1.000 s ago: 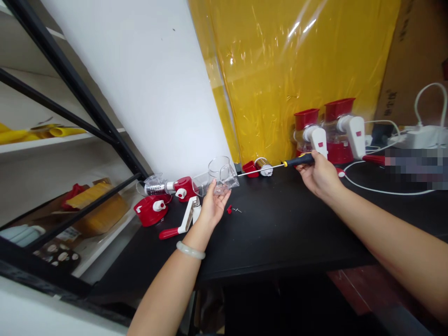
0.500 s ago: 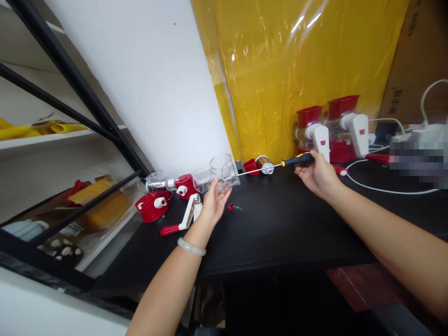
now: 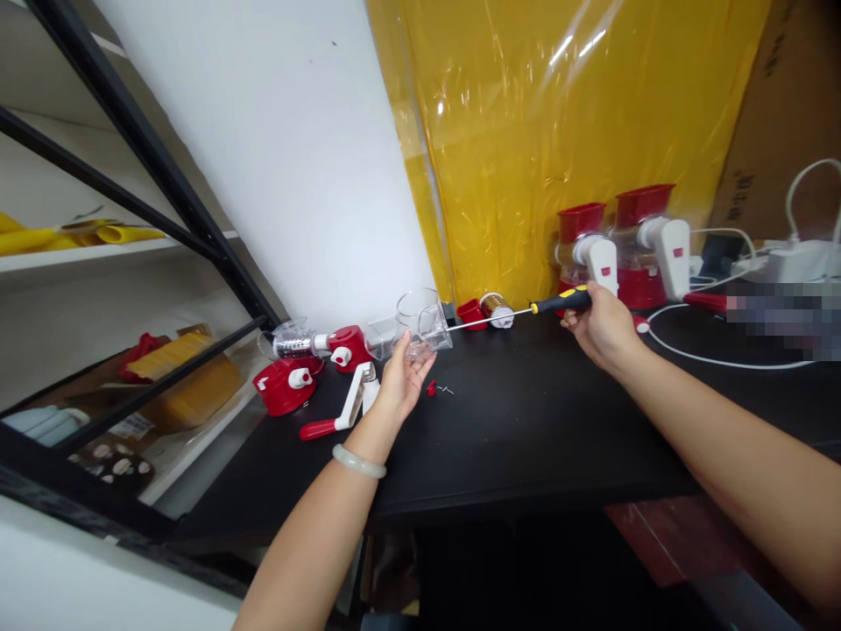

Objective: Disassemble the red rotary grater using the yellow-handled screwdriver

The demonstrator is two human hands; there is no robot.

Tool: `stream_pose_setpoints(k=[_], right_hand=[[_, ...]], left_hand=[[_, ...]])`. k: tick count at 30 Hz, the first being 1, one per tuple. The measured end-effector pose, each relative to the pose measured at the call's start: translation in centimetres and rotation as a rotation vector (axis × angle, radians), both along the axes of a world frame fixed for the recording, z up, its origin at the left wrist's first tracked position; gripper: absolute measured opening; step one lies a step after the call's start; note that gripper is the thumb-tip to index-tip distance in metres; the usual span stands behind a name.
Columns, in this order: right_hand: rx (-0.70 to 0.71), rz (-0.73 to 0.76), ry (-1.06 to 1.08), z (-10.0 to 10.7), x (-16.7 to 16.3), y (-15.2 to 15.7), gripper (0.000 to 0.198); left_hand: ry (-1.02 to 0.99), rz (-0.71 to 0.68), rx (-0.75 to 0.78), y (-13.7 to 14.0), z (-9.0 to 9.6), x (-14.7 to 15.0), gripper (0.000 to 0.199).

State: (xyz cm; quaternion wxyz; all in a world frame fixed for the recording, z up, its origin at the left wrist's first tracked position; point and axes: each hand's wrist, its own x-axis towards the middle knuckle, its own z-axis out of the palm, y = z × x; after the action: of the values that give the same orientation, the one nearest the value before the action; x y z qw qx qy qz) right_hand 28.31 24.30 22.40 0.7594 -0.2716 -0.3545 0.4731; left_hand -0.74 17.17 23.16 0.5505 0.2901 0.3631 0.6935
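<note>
My left hand (image 3: 402, 386) is closed on a clear plastic housing (image 3: 418, 308) with a round, cup-like opening, holding it above the black table. My right hand (image 3: 603, 331) grips a screwdriver (image 3: 563, 301) by its black and yellow handle. Its long metal shaft runs leftward into the clear housing; where the tip ends is hard to make out. Below the housing, a small red piece (image 3: 432, 388) and a few tiny screws (image 3: 447, 390) lie on the table. Left of my left hand are a red grater body (image 3: 349, 348) and a white crank with a red grip (image 3: 319, 429).
A red base (image 3: 284, 387) and a metal grating drum (image 3: 294, 343) are at the left. Behind the screwdriver shaft lie a red part (image 3: 471, 314) and another drum (image 3: 498, 309). Two red-and-white rotary graters (image 3: 642, 241) stand at right near a white cable (image 3: 716, 355). A black-framed shelf (image 3: 158, 188) borders the left.
The view has shifted slightly. Both hands keep nearly the same pose, with the left on the clear housing and the right on the screwdriver.
</note>
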Motion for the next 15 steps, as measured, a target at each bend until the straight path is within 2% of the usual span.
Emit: stream_pose_setpoints(k=[11,15], right_hand=[[0.104,0.012,-0.006,0.01,0.51,0.34,0.014],[0.181,0.039,-0.029,-0.10,0.78,0.32,0.017]], left_hand=[[0.014,-0.010,-0.031,-0.05,0.09,-0.10,0.029],[0.010,-0.007,-0.035,-0.23,0.28,-0.06,0.026]])
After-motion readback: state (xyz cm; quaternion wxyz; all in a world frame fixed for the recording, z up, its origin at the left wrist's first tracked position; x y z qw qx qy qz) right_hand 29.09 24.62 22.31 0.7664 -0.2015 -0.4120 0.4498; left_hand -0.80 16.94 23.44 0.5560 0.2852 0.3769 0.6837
